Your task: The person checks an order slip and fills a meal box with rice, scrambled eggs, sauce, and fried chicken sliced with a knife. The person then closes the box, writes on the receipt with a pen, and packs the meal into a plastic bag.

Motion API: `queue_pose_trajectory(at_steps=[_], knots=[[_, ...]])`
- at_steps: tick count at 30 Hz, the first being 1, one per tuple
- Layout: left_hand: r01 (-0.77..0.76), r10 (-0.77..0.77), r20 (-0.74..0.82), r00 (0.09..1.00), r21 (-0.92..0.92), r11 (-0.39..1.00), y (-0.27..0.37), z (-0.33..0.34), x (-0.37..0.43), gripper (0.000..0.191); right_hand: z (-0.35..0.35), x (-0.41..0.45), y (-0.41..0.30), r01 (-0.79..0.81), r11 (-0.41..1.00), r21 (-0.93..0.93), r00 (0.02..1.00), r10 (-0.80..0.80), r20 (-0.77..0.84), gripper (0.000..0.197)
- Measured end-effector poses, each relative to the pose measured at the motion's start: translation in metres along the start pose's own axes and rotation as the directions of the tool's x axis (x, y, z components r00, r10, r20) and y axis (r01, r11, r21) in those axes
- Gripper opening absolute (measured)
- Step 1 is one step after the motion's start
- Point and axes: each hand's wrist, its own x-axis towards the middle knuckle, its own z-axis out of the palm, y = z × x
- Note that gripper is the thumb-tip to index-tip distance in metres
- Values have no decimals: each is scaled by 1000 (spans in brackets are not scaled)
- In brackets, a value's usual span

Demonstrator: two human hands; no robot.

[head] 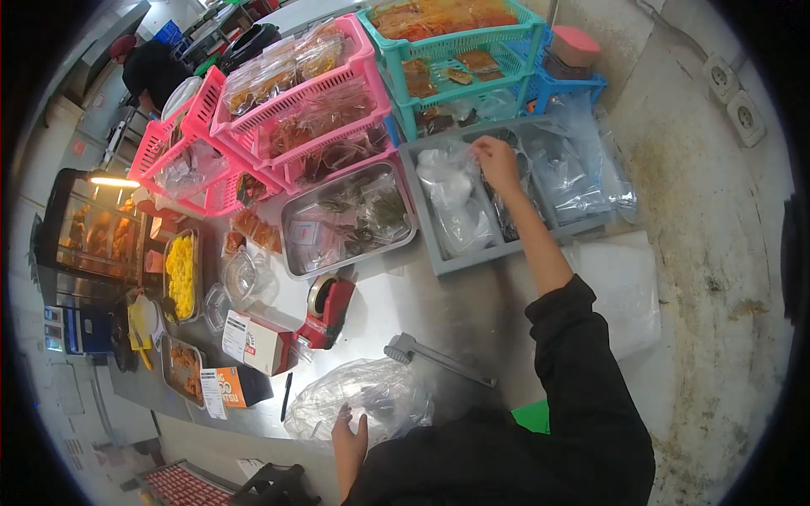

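My right hand (497, 166) reaches into a grey divided tray (436, 258), over the wall between its left and middle compartments. Its fingertips are bent together beside clear plastic bags with white contents (449, 186); whether they pinch the plastic cannot be made out. Dark packets (509, 221) lie partly hidden under that forearm. At the table's near edge, my left hand (350, 436) has thumb and fingers apart, against or just above a large crumpled clear plastic bag (380, 392). Beyond the bag lie grey tongs (436, 360) and a red tape dispenser (328, 310).
Pink baskets (304, 95) and turquoise baskets (462, 47) of packed food stand behind the metal tray (291, 259). Boxes (259, 341), a pen (286, 397) and a tray of yellow food (181, 275) are leftward. Clear sheets (617, 291) lie rightward by the wall. Another person (152, 73) is far left.
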Motion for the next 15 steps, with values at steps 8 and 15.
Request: queue_pose_trajectory(at_steps=[8, 15], knots=[[15, 125, -629, 768, 213, 977, -52, -20, -78, 16, -51, -47, -74, -45, 878, 477, 999, 37, 26, 25], [0, -274, -575, 771, -430, 903, -69, 2, -1, 41, 42, -297, -180, -587, 479, 653, 203, -693, 692, 14]])
